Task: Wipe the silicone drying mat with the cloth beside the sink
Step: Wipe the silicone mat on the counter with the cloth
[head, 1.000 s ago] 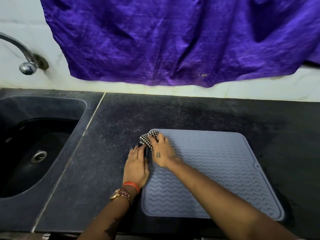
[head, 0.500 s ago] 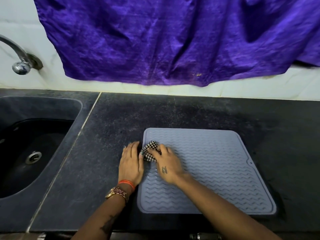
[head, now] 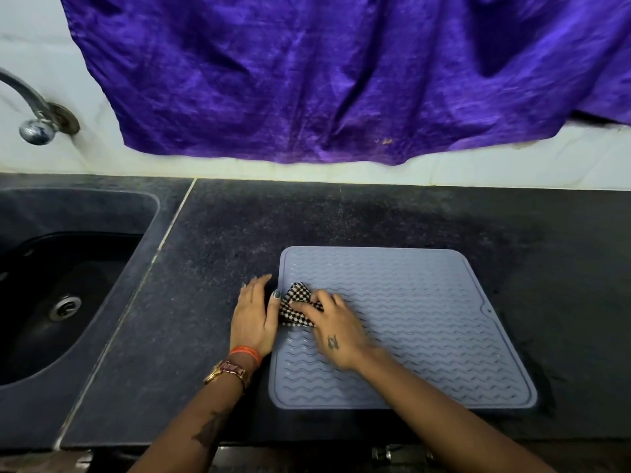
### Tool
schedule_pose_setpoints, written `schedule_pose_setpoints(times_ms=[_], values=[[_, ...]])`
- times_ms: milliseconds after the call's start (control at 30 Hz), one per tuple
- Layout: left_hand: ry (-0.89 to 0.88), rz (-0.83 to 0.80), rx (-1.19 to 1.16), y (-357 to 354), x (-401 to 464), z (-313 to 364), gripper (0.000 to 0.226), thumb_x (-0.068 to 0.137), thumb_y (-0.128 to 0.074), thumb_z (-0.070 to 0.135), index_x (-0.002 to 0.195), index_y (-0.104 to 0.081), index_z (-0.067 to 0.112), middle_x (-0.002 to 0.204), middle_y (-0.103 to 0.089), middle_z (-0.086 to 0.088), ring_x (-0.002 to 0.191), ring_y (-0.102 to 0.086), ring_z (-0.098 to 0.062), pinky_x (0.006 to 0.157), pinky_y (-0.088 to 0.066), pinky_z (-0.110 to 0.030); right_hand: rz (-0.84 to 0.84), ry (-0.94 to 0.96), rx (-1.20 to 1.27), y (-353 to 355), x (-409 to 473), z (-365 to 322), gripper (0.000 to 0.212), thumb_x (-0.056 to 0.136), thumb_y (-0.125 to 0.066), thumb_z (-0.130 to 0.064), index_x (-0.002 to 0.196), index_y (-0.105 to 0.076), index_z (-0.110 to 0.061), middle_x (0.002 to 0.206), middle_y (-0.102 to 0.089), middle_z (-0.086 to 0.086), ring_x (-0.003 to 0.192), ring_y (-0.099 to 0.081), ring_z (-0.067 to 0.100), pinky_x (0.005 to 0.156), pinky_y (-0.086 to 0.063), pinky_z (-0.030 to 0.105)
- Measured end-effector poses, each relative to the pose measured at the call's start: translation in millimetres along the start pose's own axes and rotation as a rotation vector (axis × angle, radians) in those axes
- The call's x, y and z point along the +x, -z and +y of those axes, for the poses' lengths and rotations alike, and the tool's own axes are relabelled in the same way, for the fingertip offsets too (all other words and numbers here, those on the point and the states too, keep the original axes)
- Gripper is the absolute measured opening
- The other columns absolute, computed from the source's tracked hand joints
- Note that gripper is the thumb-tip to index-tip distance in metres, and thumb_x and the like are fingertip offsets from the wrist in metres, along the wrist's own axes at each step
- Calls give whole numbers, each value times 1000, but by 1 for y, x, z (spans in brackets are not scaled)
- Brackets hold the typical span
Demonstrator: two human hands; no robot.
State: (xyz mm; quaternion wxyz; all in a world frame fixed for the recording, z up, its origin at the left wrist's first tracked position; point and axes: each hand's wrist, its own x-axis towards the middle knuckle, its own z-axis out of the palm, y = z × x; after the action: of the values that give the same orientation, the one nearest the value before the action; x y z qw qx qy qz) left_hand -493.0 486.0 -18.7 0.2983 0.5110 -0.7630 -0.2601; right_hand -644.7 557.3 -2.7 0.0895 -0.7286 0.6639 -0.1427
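Silicone drying mat [head: 426,319]: grey-blue, wavy-ribbed, flat on dark stone counter [head: 211,302], right of black sink [head: 51,302]. Checked cloth [head: 296,307]: small, bunched, on mat's left edge, about midway along it. Right hand [head: 333,334]: fingers curled over cloth, gripping and pressing it down onto ribs. Left hand [head: 254,319]: flat, fingers straight, resting on counter just beside mat, thumb touching mat's rim; holding nothing. Judged handling: mat thin, light, floppy, grippy underneath but liable to creep or buckle under sideways strokes, hence best pinned flat at rim rather than lifted. Cloth soft, light, compressible; best held wadded under palm and fingertips so pressure reaches between ribs. Likely snag: raised rim and ribs catching loose cloth corners. Most of mat's surface to right of cloth apparently not yet covered.
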Motion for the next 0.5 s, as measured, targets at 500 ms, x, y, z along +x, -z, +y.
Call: schedule_pose_setpoints(times_ms=[500], values=[[15, -35, -45, 1, 1, -2, 57, 89, -28, 42, 131, -46, 9, 138, -48, -13, 133, -37, -27, 116, -21, -40, 39, 186, 88, -5, -65, -8, 52, 78, -40, -16, 124, -53, -37, 113, -57, 3, 93, -55, 23, 78, -50, 32]])
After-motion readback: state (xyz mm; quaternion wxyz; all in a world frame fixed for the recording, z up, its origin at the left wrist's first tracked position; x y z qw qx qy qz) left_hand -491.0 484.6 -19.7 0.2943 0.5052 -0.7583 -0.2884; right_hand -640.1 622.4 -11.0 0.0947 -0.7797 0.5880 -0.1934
